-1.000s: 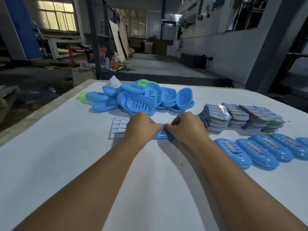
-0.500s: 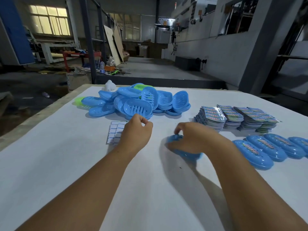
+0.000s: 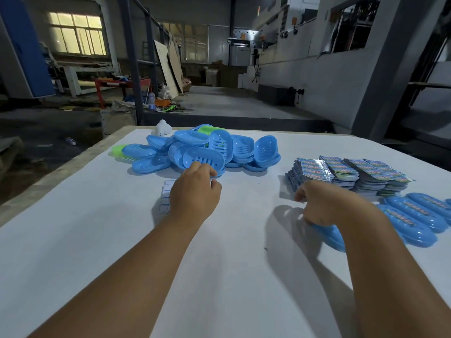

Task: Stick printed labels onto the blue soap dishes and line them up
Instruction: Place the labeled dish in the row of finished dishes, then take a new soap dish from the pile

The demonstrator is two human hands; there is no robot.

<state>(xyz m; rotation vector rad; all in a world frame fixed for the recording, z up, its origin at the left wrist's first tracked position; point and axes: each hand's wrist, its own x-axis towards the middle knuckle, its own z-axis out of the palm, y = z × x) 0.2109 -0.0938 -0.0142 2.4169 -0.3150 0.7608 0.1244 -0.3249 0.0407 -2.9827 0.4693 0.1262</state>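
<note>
Fingers of right hand (image 3: 324, 206) curl over a blue soap dish (image 3: 329, 236), low on the surface (image 3: 73, 240) beside the labelled row (image 3: 415, 215). Left hand (image 3: 192, 193), fingers loosely curled, reaches the dish pile (image 3: 202, 152); grip unclear. Risks: crooked row, toppled pile.

Two bare, sleeveless forearms

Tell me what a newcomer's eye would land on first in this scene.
First, the heap of blue soap dishes at the far middle of the white table, with the left hand reaching its near edge. Then the fanned stacks of printed labels at the right, and in front of them the row of labelled dishes, where the right hand grips one more dish.
</note>
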